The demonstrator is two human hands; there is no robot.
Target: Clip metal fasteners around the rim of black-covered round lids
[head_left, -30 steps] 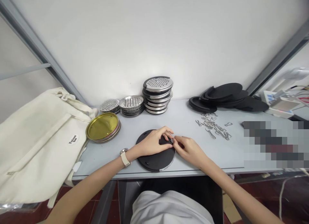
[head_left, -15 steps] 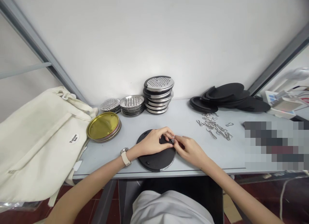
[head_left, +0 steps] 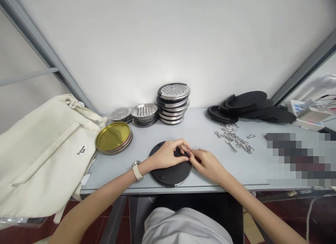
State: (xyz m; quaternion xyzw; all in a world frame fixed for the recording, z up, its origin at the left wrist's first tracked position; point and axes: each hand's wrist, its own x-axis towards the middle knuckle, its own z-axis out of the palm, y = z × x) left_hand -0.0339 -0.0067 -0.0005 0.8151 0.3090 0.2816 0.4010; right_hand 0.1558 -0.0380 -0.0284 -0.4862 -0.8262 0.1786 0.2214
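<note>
A round black disc with small slots and a silver edge at its lower right lies flat near the table's front edge. Over its upper part rests my left hand, thumb and bent fingers closed about the right rim. My right hand pinches at that same rim, fingertips meeting those of the left. A bit of shiny metal, apparently a small snap hook, shows between the fingertips, mostly hidden by them. Several loose silver snap hooks lie in a heap to the right, beyond my right hand.
Perforated metal grater plates stand stacked at the back, beside a taller stack of graters with black rims. Gold-coloured round lids are piled at left, next to a cream bag. Black discs lie heaped at back right.
Both hands stay at the disc's right rim with only slight finger movement. The whole view has shifted a little; nothing on the table has visibly moved.
</note>
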